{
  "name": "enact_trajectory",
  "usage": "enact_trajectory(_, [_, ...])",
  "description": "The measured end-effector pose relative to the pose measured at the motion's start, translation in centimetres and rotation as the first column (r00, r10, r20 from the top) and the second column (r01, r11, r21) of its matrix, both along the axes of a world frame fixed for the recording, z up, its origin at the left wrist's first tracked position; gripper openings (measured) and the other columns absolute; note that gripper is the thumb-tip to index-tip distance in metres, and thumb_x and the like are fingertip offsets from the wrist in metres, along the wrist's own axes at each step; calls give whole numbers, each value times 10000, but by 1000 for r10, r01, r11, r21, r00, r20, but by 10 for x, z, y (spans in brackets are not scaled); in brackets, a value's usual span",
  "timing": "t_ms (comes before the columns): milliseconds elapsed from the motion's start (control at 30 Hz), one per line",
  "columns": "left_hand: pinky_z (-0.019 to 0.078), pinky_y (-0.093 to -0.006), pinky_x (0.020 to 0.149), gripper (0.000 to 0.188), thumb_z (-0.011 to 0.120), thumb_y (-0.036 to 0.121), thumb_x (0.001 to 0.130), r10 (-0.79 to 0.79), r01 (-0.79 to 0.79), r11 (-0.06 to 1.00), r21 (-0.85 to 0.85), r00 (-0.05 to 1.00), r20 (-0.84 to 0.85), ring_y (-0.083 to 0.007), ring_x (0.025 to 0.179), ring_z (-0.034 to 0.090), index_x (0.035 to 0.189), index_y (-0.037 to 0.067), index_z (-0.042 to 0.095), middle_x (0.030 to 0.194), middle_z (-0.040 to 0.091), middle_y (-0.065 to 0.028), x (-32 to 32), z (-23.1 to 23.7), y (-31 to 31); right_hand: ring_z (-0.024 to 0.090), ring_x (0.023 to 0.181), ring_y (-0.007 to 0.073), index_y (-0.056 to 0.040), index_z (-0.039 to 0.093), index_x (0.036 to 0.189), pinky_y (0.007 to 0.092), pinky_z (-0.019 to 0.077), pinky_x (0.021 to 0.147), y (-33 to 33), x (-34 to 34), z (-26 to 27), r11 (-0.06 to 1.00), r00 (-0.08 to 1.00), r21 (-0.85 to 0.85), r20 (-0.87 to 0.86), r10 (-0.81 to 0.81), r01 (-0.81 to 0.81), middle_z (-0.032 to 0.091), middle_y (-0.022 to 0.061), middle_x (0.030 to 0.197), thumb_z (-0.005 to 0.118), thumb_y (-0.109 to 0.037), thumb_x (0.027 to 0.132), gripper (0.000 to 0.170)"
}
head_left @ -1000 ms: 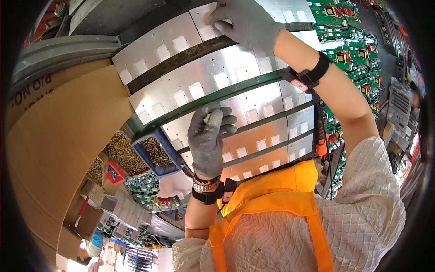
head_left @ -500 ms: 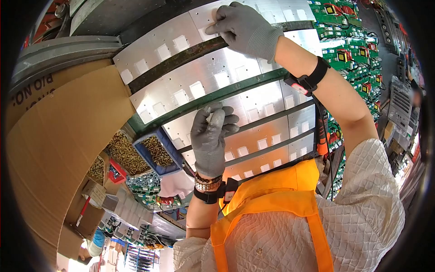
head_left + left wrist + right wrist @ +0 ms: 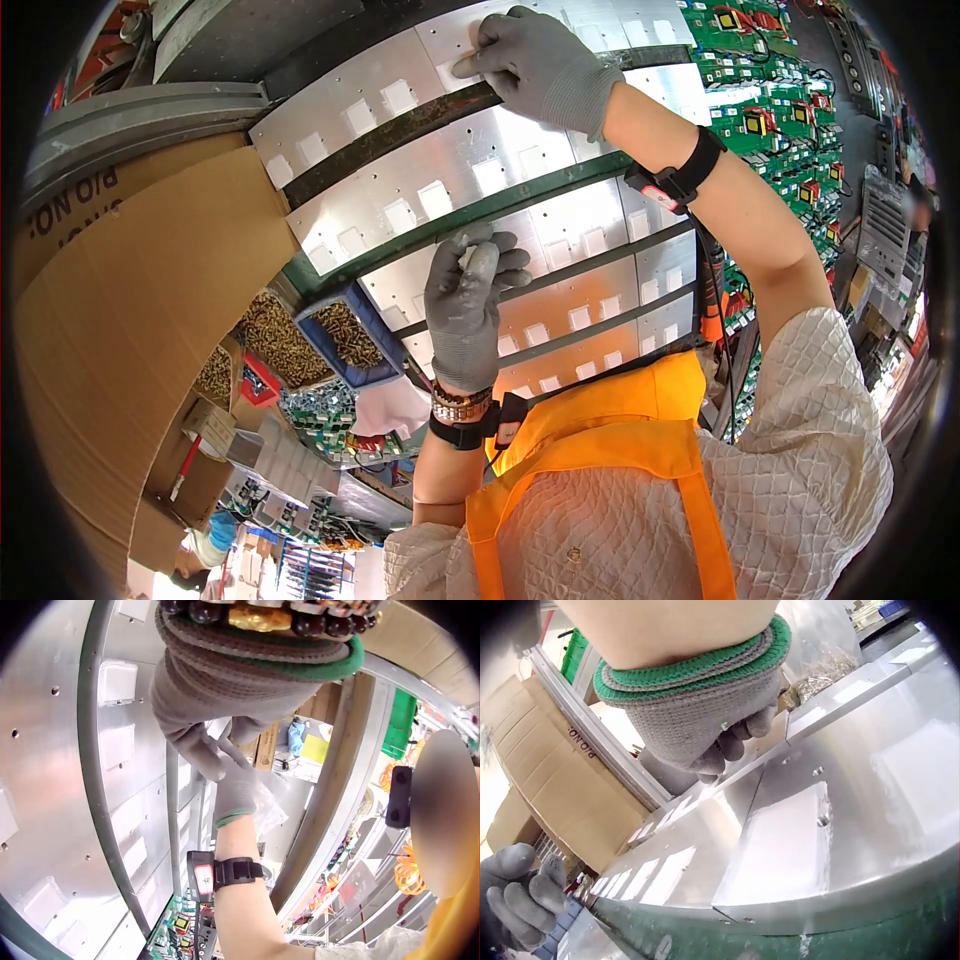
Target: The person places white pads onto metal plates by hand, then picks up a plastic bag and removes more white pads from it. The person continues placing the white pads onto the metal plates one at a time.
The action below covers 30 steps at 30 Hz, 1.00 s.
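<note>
In the head view, my gloved left hand (image 3: 465, 300) is raised over the lower metal plates, thumb bent against curled fingers. A small white piece (image 3: 466, 257) shows between thumb and forefinger, mostly hidden by the glove. My gloved right hand (image 3: 545, 70) lies on the uppermost plate row, its extended fingertip at a white square pad (image 3: 452, 74). Right-wrist framing shows that hand's fingertips (image 3: 731, 746) low against the plate surface. Rows of silver metal plates (image 3: 380, 60) carry more white pads (image 3: 434, 198) and small holes.
Dark and green bars (image 3: 400, 240) run between the plate rows. At left stand a large cardboard box (image 3: 150, 260) and a blue bin (image 3: 388, 372) with brass-coloured fasteners. Green circuit boards (image 3: 770, 160) fill the right side. An orange-tipped tool (image 3: 711, 325) hangs near the plates' right end.
My right hand has shifted slightly down, its fingertip coming to the pad on the top row during the first half second. The left hand has drifted slightly right, its grip alike.
</note>
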<state>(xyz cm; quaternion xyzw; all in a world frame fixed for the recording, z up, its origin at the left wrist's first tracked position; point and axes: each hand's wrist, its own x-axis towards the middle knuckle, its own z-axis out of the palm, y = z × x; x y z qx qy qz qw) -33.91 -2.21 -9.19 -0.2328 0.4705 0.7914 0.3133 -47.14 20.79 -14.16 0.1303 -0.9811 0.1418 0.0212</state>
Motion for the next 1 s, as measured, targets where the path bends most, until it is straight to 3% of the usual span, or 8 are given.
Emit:
enact_trajectory(233, [577, -370, 850, 284, 541, 90, 995, 45, -42, 997, 66, 998, -46, -258, 1007, 682, 1269, 17, 569, 1144, 665, -160, -3, 4, 5, 617, 921, 256, -174, 764, 1032, 385, 517, 877, 5, -4, 18, 970, 999, -245, -48, -16, 4, 650, 66, 978, 592, -143, 897, 221])
enact_trajectory(300, [575, -374, 859, 292, 539, 84, 995, 54, -49, 995, 89, 997, -52, -259, 1014, 680, 1278, 16, 563, 1138, 668, -161, -2, 4, 4, 596, 892, 327, -101, 726, 966, 439, 484, 808, 8, -2, 49, 769, 964, -587, 216, -154, 254, 610, 123, 888, 630, -134, 808, 188])
enact_trajectory(367, [587, -360, 813, 256, 542, 74, 989, 6, -4, 999, 54, 999, -32, -250, 964, 693, 1235, 9, 575, 1103, 683, -162, -4, 2, 1, 599, 905, 328, -98, 734, 930, 431, 489, 808, 17, 8, 46, 841, 947, -469, 285, -146, 271, 621, 119, 894, 641, -139, 801, 164])
enact_trajectory(433, [587, -343, 770, 233, 553, 80, 985, -6, 7, 999, 31, 1000, -22, -236, 917, 698, 1205, 6, 584, 1063, 690, -156, -4, 2, 1, 624, 877, 262, -130, 757, 1012, 377, 516, 837, 12, 23, 32, 885, 993, -455, 3, 117, -103, 655, 83, 925, 624, -179, 889, 188])
enact_trajectory(500, [588, -325, 727, 212, 564, 86, 982, -18, 18, 1000, 4, 1000, -10, -223, 871, 703, 1174, 3, 593, 1023, 697, -150, -5, 4, 1, 623, 861, 261, -105, 750, 989, 375, 513, 809, 1, 42, 34, 766, 934, -635, 205, 293, -100, 644, 92, 865, 710, -226, 831, 203])
enact_trajectory(600, [565, -280, 637, 196, 605, 113, 969, -123, 124, 985, -120, 992, 13, -187, 776, 694, 1130, 0, 604, 961, 698, -133, -8, 9, 5, 619, 908, 248, -107, 751, 975, 364, 505, 847, -16, 66, 53, 746, 859, -665, 405, 312, 42, 644, 79, 899, 739, -255, 808, 224])
enact_trajectory(667, [542, -257, 603, 233, 642, 135, 955, -179, 176, 966, -190, 984, 2, -157, 727, 677, 1137, -6, 610, 905, 694, -113, -8, 10, 8, 599, 850, 255, -132, 741, 978, 373, 505, 806, -18, 74, 52, 789, 912, -577, 174, 371, -211, 591, 65, 855, 775, -170, 767, 216])
enact_trajectory(1000, [515, -230, 583, 205, 644, 141, 953, -370, 341, 873, -348, 929, -18, -109, 673, 650, 1109, 8, 646, 845, 690, -78, -13, 14, 23, 588, 914, 226, -174, 709, 841, 379, 497, 791, -8, 77, 74, 898, 905, -317, 198, 377, -305, 590, 18, 851, 754, -197, 760, 96])
